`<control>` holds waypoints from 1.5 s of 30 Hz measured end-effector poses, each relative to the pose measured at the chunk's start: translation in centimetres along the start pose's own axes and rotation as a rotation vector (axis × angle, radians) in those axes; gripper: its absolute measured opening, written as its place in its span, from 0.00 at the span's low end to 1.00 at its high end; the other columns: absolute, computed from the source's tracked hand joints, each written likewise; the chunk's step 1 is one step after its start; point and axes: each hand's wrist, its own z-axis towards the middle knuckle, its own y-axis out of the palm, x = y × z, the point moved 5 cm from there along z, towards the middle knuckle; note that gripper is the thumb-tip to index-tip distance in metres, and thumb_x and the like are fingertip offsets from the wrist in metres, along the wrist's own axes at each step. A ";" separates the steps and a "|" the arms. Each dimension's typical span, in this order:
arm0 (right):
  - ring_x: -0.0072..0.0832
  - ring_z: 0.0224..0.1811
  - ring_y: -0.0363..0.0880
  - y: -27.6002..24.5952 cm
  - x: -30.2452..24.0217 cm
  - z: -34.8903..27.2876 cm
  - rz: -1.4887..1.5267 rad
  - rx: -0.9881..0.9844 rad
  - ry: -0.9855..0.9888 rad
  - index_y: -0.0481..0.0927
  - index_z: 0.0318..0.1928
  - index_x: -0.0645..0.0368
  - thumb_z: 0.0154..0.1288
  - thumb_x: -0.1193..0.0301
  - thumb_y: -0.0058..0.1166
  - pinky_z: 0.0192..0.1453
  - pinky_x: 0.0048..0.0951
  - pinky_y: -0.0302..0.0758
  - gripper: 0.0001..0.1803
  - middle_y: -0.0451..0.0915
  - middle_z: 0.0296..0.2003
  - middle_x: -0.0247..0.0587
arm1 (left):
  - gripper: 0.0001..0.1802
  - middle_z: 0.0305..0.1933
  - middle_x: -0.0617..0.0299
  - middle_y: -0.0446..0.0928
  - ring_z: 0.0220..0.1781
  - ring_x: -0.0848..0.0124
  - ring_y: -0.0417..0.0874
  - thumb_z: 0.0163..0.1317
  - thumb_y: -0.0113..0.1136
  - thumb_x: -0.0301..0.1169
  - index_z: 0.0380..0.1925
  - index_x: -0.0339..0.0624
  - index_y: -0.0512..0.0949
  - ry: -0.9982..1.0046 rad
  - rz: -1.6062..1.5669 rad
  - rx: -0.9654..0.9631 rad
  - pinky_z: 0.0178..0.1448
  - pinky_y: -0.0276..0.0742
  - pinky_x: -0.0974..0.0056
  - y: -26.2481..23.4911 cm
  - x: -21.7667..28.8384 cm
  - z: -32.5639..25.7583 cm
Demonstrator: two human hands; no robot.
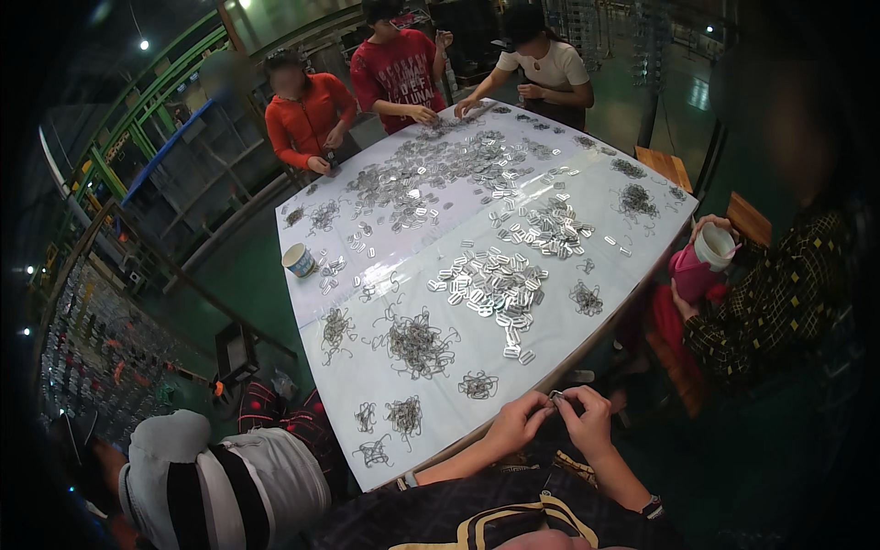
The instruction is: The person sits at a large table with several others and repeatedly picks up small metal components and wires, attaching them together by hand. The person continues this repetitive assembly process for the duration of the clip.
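Note:
Just off the table's near edge, my left hand (517, 418) and my right hand (588, 420) meet, fingers closed in a pinch. Between their fingertips a small metal piece (555, 395) shows; the fingers hide most of it, so its exact kind cannot be made out. Ahead of my hands lies a heap of flat silver slotted buckles (495, 286) on the white-covered table (568, 353). A small pile of bent wire hooks (478, 385) sits nearest my left hand, and a larger hook pile (417, 346) lies farther left.
Across the table three people (401, 78) handle pieces. At the right, a person holds a white cup (714, 246) over something pink. Someone in a grey-and-black top (225, 486) sits close on my left. A paper tub (298, 259) stands at the left edge; wooden stools (665, 168) are at the right.

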 end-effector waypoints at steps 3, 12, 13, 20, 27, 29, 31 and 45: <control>0.36 0.27 0.80 0.0 -0.2 0.1 0.026 0.005 0.019 0.81 0.30 0.64 0.54 0.78 0.62 0.33 0.32 0.74 0.04 0.80 0.25 0.43 | 0.07 0.34 0.51 0.81 0.33 0.61 0.82 0.62 0.59 0.25 0.40 0.37 0.76 0.060 -0.058 0.020 0.40 0.76 0.62 0.1 -0.4 0.1; 0.34 0.27 0.80 -0.2 -0.1 -0.6 0.040 0.005 0.055 0.82 0.30 0.65 0.52 0.79 0.64 0.33 0.31 0.74 0.05 0.80 0.25 0.43 | 0.06 0.31 0.53 0.80 0.30 0.62 0.79 0.63 0.58 0.26 0.39 0.37 0.75 0.098 -0.040 0.009 0.36 0.74 0.63 0.6 -0.3 -0.2; 0.34 0.27 0.80 -0.2 -0.1 -0.7 0.043 0.007 0.051 0.82 0.30 0.65 0.52 0.79 0.64 0.33 0.31 0.74 0.05 0.80 0.25 0.43 | 0.06 0.31 0.53 0.80 0.30 0.63 0.80 0.63 0.58 0.26 0.40 0.37 0.75 0.093 -0.034 0.006 0.36 0.74 0.63 0.5 -0.2 -0.2; 0.34 0.29 0.82 -0.2 0.1 -0.7 0.055 0.019 0.029 0.84 0.32 0.65 0.52 0.80 0.64 0.34 0.30 0.75 0.05 0.82 0.27 0.44 | 0.07 0.33 0.52 0.80 0.32 0.64 0.80 0.63 0.58 0.26 0.41 0.37 0.75 0.057 -0.030 -0.022 0.38 0.75 0.63 0.4 0.3 -0.2; 0.34 0.29 0.82 -0.2 -0.1 -0.7 0.090 0.041 0.025 0.84 0.32 0.65 0.52 0.80 0.64 0.34 0.30 0.76 0.05 0.82 0.27 0.44 | 0.08 0.35 0.57 0.81 0.36 0.76 0.80 0.65 0.59 0.25 0.42 0.34 0.75 0.078 -0.044 -0.025 0.43 0.76 0.68 0.5 -0.1 -0.1; 0.34 0.29 0.82 -0.1 -0.1 -0.8 0.088 0.048 0.025 0.84 0.32 0.65 0.52 0.80 0.64 0.34 0.30 0.76 0.05 0.82 0.27 0.44 | 0.08 0.35 0.57 0.81 0.37 0.76 0.80 0.65 0.59 0.25 0.42 0.34 0.75 0.079 -0.056 -0.027 0.43 0.76 0.68 0.5 -0.3 -0.1; 0.34 0.29 0.82 -0.1 -0.2 -0.8 0.082 0.052 0.017 0.84 0.32 0.65 0.52 0.80 0.64 0.34 0.30 0.76 0.05 0.82 0.27 0.44 | 0.08 0.35 0.57 0.81 0.37 0.76 0.80 0.65 0.59 0.25 0.42 0.34 0.75 0.072 -0.061 -0.031 0.43 0.76 0.68 0.6 -0.3 -0.1; 0.36 0.27 0.79 -0.6 -0.4 -1.0 0.025 0.087 -0.034 0.82 0.29 0.65 0.51 0.79 0.66 0.33 0.32 0.73 0.05 0.79 0.24 0.43 | 0.07 0.38 0.56 0.84 0.39 0.68 0.84 0.60 0.63 0.25 0.38 0.37 0.83 0.030 0.133 0.112 0.45 0.78 0.65 -4.5 -1.4 1.7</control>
